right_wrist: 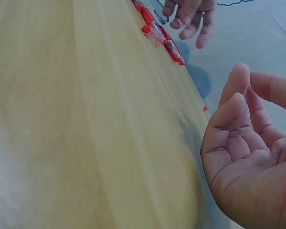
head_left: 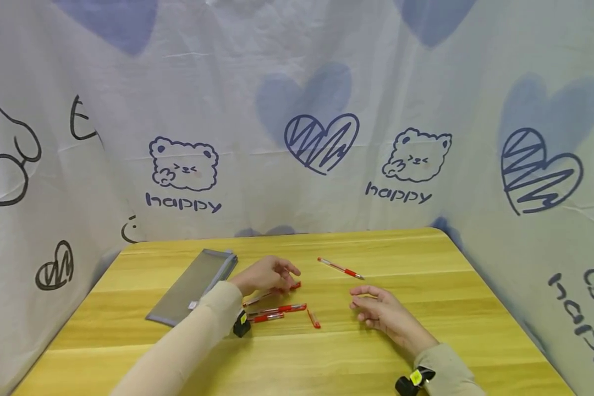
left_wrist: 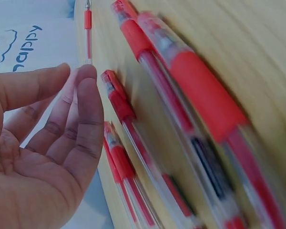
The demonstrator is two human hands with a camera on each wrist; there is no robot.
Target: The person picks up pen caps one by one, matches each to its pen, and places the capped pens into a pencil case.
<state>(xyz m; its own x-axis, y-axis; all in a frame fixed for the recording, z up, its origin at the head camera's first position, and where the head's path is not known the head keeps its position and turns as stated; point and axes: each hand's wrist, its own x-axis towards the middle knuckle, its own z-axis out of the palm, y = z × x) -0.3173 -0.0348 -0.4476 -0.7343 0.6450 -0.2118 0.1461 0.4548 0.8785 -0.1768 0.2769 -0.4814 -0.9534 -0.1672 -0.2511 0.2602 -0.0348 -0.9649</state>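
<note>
Left fingers [left_wrist: 89, 119] loosely bent, right fingers [right_wrist: 227, 113] gently curved

1. Nearest me, the table [head_left: 322, 363] is showing streaky wood grain under a smooth, faintly glossy finish.
2. The pens [head_left: 279, 309] are looking like clear, shiny plastic, their red grips [left_wrist: 207, 93] gleaming more softly.
3. On the left, the pouch [head_left: 190, 286] is appearing as matt grey mesh, edged with smoother trim [head_left: 221, 273].
4. Far behind, the backdrop [head_left: 257, 181] is hanging like thin, creased cloth.
5. The sleeves [head_left: 183, 341] are looking like matt cloth.
</note>
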